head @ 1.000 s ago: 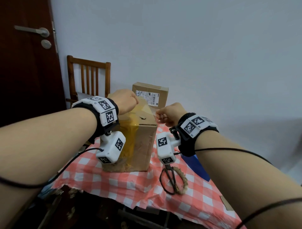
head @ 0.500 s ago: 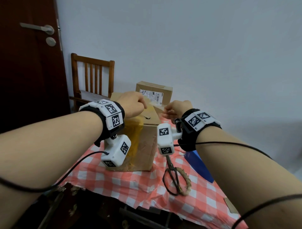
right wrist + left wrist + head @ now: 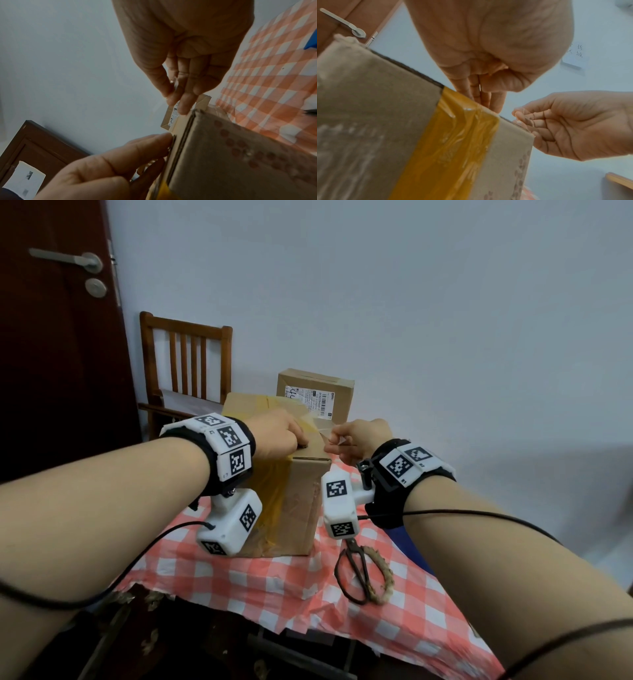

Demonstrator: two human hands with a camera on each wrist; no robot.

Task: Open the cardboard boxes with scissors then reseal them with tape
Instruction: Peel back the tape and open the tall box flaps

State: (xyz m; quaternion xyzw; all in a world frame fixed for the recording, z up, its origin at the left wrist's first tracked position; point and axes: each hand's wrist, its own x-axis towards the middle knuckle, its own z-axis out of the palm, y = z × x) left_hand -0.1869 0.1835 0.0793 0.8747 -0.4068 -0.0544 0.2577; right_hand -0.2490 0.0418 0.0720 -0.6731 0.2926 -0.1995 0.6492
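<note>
- scissors (image 3: 356,568) lie flat on checked tablecloth (image 3: 281,580), nearest the person, right of the big box, nobody holding them
- large cardboard box (image 3: 301,505) stands on the cloth, yellow tape (image 3: 453,142) running over top and down the near side
- left hand (image 3: 277,434) on box top at the near edge, fingers (image 3: 481,97) extended and pressing down on the taped edge, nothing grasped
- right hand (image 3: 359,440) just beside the box's top right corner, thumb and fingers pinching a clear tape strip (image 3: 323,426) stretched from the box top
- small cardboard box (image 3: 317,395) with label behind, near wall
- wooden chair (image 3: 185,364) and door (image 3: 51,337) far left
</note>
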